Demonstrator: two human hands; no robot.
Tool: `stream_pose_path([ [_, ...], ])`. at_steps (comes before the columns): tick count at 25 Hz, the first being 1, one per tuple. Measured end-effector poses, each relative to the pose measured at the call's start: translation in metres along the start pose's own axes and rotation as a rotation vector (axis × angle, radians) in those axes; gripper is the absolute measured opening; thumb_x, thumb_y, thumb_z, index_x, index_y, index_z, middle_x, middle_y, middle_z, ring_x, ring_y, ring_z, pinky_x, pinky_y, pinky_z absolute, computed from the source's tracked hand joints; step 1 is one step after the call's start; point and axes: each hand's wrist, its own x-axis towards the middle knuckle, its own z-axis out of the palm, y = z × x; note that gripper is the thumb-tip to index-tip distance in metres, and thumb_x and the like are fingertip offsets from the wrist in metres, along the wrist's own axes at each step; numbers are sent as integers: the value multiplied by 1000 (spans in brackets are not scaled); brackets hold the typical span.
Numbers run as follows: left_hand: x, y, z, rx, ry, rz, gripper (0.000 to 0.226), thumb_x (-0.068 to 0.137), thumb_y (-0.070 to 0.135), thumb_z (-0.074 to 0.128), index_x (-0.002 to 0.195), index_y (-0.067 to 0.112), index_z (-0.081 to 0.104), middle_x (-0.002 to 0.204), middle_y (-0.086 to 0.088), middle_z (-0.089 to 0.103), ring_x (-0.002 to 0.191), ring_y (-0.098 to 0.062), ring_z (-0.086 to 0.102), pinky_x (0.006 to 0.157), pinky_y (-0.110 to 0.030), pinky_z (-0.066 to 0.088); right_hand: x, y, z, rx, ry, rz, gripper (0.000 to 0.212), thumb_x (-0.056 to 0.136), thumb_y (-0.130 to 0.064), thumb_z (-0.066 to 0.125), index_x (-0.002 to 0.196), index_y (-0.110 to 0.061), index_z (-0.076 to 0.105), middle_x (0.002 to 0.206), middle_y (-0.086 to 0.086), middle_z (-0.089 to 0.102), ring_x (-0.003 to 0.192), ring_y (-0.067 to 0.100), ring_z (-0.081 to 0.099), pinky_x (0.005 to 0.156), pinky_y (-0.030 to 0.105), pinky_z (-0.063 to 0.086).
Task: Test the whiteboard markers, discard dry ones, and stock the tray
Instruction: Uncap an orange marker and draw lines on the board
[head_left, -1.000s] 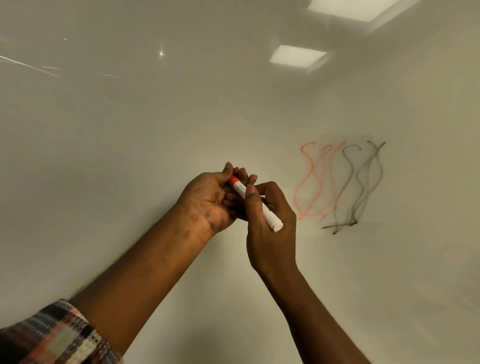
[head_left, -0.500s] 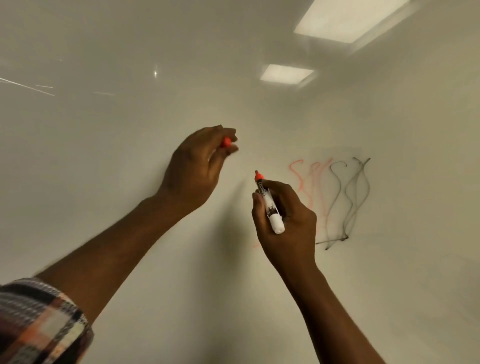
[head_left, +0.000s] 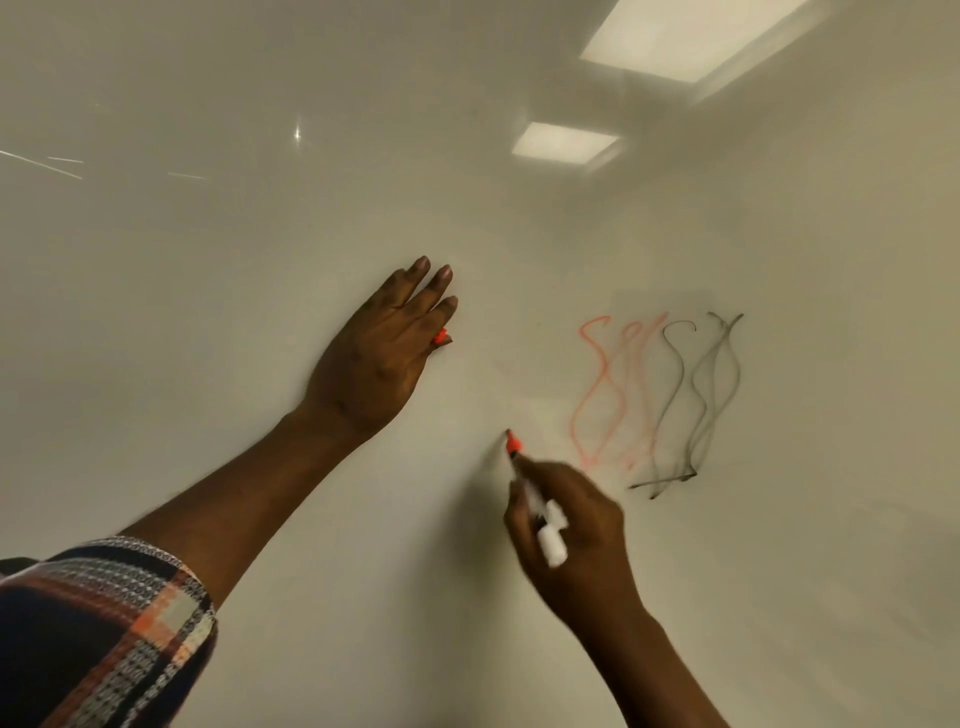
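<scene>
The whiteboard fills the view. My right hand grips a white marker with an orange tip, and the tip points up at the board just left of the scribbles. My left hand lies against the board higher up and to the left, fingers stretched out, with the orange cap held under the fingers by the thumb. Only a small part of the cap shows.
Orange squiggles and grey-black squiggles mark the board to the right of the marker tip. Ceiling lights reflect in the board's upper right. My plaid sleeve is at the lower left.
My hands pulled the cap off the marker and moved apart. The left hand went up and spread flat on the board with the cap; the right hand brought the uncapped tip toward the board.
</scene>
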Motion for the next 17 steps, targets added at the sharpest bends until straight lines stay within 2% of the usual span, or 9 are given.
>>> stream_pose_path([
  [2,-1,-1,-1,-6,-8,1,34,101,16,44,124,-4,58,136,-21,51,131,-35,43,111,-43,34,-18,1,0,-9,-108,-35,24,86,-12,64,108,-5,69,90,1,67,75,9,62,66,19,49],
  [6,-2,0,0,10,-8,-3,34,101,16,43,125,-4,58,136,-20,51,131,-35,43,111,-43,33,-3,5,-10,-39,16,58,16,82,-10,68,96,-7,73,78,-11,66,65,-1,58,62,10,42],
  [9,-3,-1,2,24,6,-2,32,100,13,47,126,-4,57,136,-20,51,131,-35,44,111,-43,34,25,-7,-7,-130,-65,-71,21,85,-11,65,103,-3,71,81,1,69,67,3,58,64,12,44],
  [10,-3,-1,2,31,15,-3,32,99,12,49,125,-4,57,136,-20,52,131,-35,44,110,-43,35,39,-8,-8,-126,-38,-89,21,85,-9,65,103,-2,72,83,3,70,68,4,58,65,12,44],
  [13,-3,-1,3,42,31,-3,30,99,10,50,124,-4,58,135,-19,52,131,-35,45,110,-44,35,80,-6,-11,-37,209,28,19,85,-7,65,101,-3,73,86,2,72,69,4,61,67,12,46],
  [14,-3,-1,3,42,38,-2,30,99,11,49,124,-4,59,135,-19,52,131,-35,45,110,-43,36,84,-5,-9,-20,233,32,19,86,-7,64,101,-2,73,86,1,72,69,5,62,67,12,46],
  [17,-4,-2,2,32,48,0,31,99,11,49,125,-3,58,136,-19,52,131,-34,44,110,-42,35,62,-8,0,-106,107,-54,19,85,-8,64,101,-1,71,86,0,70,71,-1,56,69,4,39],
])
